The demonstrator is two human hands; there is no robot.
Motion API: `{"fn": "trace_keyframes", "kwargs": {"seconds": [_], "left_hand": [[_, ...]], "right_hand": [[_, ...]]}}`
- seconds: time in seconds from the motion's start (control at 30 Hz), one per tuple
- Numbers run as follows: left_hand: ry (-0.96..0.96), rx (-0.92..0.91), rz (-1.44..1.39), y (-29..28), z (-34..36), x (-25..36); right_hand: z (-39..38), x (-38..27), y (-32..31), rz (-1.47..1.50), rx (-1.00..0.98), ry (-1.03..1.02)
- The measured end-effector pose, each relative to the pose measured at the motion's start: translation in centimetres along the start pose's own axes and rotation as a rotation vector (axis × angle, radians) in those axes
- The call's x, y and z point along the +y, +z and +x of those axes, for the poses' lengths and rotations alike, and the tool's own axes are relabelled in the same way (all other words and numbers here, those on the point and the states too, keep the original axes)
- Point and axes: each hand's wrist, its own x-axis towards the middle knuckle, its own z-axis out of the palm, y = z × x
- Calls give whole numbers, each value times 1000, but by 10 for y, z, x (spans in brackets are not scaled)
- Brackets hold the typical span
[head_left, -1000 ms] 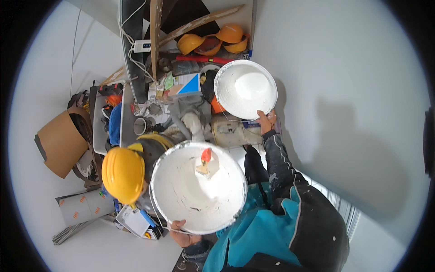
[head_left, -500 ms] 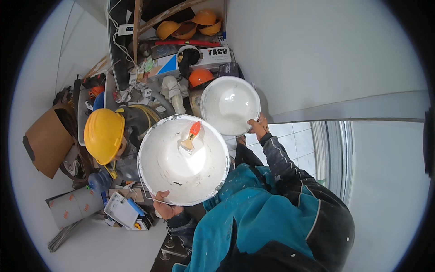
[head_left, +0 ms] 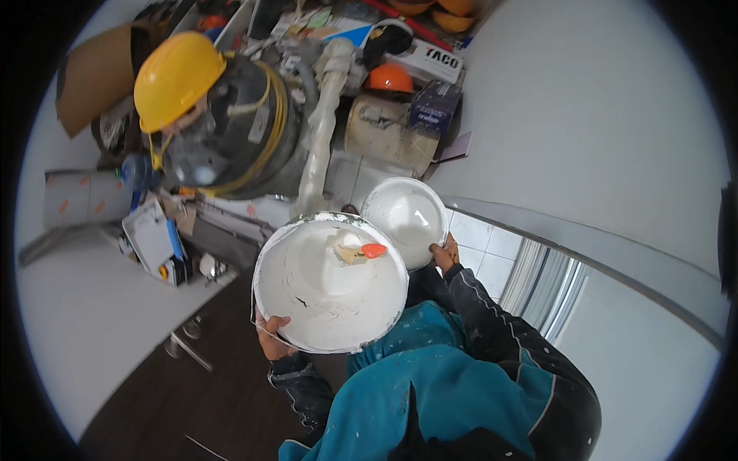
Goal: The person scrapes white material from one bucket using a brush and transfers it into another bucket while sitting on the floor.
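Note:
My left hand (head_left: 273,336) grips the near left edge of a large white bucket (head_left: 323,307), thumb over the rim. Dried paint marks this bucket's rim and inner wall. A paintbrush (head_left: 373,250) with an orange-red handle and pale bristles lies inside it, the handle toward the right. By its right edge, a smaller white bucket (head_left: 403,219) is in my right hand (head_left: 444,255). The small bucket's inside is white and glossy. From this view its near left side is partly covered by the large bucket. Both buckets are held up, mouths toward me.
Ahead stands a dark drum-shaped machine (head_left: 254,127) with a yellow hard hat (head_left: 178,81) on it. Beside it are a plastic-wrapped pipe (head_left: 317,157), a beige cylinder (head_left: 377,127) and a dark blue box (head_left: 434,105). A white wall (head_left: 584,138) runs along the right.
The view has turned, so the stored things sit higher and dark floor shows at lower left. Both buckets appear lower. The brush handle has swung from pointing up to pointing right.

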Motion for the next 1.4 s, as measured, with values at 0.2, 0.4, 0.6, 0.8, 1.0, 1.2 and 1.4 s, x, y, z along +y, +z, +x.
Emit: {"fn": "trace_keyframes", "kwargs": {"seconds": [0.2,0.4,0.6,0.8,1.0,1.2,1.4], "left_hand": [[-57,294,-56,-73,-14,-122],[-94,533,-106,-99,13,-210],[-210,503,22,-182,123,-345],[-222,441,136,-203,252,-466],[-249,371,63,-207,354,-544],[-227,213,4,-196,419,-594],[-266,191,-69,-195,436,-612]], "right_hand": [[27,51,-10,138,-63,29],[79,134,-38,-38,-65,13],[134,177,-7,-120,20,-133],[192,191,7,-205,-1,-123],[238,185,13,26,-81,73],[259,203,7,23,-141,176],[267,217,6,-54,-181,188]]}}
